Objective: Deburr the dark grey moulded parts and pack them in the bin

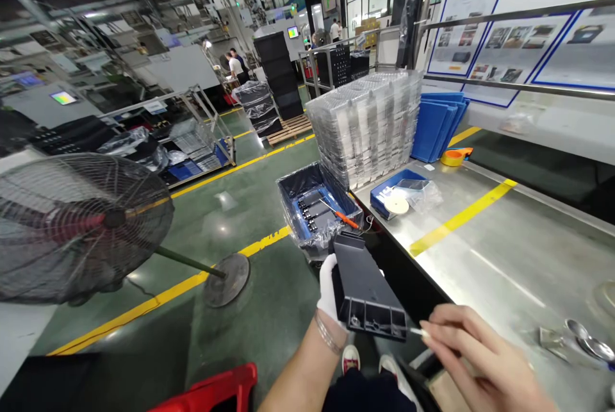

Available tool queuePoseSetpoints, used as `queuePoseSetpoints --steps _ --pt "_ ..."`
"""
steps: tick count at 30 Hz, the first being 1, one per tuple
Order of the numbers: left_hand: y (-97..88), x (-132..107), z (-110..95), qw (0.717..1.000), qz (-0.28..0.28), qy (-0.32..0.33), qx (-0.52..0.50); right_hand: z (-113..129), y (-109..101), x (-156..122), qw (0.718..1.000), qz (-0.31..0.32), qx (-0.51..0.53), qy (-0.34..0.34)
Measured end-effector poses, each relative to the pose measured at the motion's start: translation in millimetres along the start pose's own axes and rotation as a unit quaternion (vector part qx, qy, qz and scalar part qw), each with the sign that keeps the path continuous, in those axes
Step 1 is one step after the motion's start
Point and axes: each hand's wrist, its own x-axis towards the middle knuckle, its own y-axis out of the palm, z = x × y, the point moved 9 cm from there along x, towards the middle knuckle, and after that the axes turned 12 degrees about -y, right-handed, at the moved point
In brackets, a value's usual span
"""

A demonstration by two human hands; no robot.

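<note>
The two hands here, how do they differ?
The left hand wears a white glove and grips the long black plastic part from its side; the right hand is bare and pinches a thin pale tool against the part's near end. The left wrist carries a bracelet; none shows on the right. Both meet at the same part.

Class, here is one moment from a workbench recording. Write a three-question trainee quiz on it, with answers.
1. True or false: the left hand, in a white glove, holds the black plastic part.
2. What does the right hand pinch? A) a thin white-tipped tool B) a tape roll C) a spoon
3. What lies in the blue bin lined with plastic film?

Key: 1 true. 2 A. 3 An orange-handled tool and black parts.
</note>
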Motion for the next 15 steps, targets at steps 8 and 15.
queuePoseSetpoints --steps 8,15 --pt "5.6 -2 6 1.000 -0.020 0.009 0.010 1 -1 1 1.000 -0.007 -0.012 0.014" --pt "12.4 1 19 0.999 0.036 -0.022 -0.011 17 3 22 1.000 -0.021 0.002 -0.022"
